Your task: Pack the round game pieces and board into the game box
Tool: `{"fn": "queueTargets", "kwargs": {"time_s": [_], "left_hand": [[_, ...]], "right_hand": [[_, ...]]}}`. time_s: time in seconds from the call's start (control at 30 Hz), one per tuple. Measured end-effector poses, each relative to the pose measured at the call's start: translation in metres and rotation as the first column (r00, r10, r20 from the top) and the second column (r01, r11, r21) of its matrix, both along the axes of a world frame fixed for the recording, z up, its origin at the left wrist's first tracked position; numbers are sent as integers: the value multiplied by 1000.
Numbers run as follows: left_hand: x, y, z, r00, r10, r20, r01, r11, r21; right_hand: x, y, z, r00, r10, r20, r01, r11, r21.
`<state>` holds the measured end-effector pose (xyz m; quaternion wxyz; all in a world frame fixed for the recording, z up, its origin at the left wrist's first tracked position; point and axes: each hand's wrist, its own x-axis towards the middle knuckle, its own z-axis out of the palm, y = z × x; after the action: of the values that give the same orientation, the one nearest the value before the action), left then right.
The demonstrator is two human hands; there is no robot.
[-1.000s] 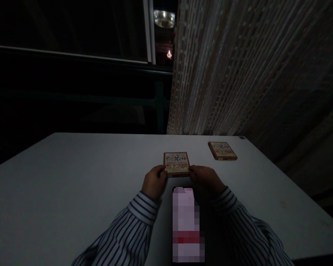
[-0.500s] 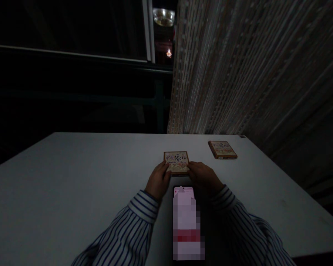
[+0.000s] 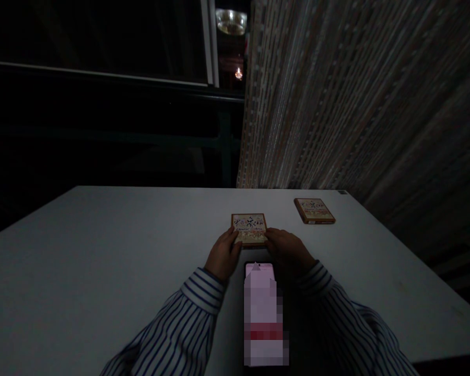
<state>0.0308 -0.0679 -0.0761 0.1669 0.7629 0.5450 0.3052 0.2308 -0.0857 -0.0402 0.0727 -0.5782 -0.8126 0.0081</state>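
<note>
A flat, square box [image 3: 250, 230] with a printed lid and brown edges lies on the white table in front of me. My left hand [image 3: 224, 254] grips its left side, thumb and fingers at the near corner. On the opposite side, my right hand [image 3: 288, 249] holds the right edge. Between my forearms lies a lit phone [image 3: 262, 303], nearer to me than the box; most of its screen is blurred out by pixel blocks. A second, matching box [image 3: 315, 211] rests farther back to the right, untouched.
The white table [image 3: 121, 261] spreads out on both sides. A string curtain [image 3: 290, 115] hangs behind its back right edge. Beyond the table at the left are a dark window frame [image 3: 211, 47] and dark bars. The room is dim.
</note>
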Motion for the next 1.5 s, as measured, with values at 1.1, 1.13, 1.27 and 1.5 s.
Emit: {"fn": "queueTargets", "kwargs": {"time_s": [1.1,1.13,1.27,1.5], "left_hand": [[16,21,26,966,-1,-258,52,981,188],[17,25,25,962,-28,-270,75,983,165],[18,34,18,950,-67,-305,90,994,64],[18,31,12,937,-40,-346,72,994,80]], "right_hand": [[-8,9,-10,999,-3,-40,4,1000,28],[-8,9,-11,999,-10,-39,12,999,34],[-8,10,-12,999,-16,-31,18,999,49],[-15,25,-12,998,39,-41,-34,991,128]]}}
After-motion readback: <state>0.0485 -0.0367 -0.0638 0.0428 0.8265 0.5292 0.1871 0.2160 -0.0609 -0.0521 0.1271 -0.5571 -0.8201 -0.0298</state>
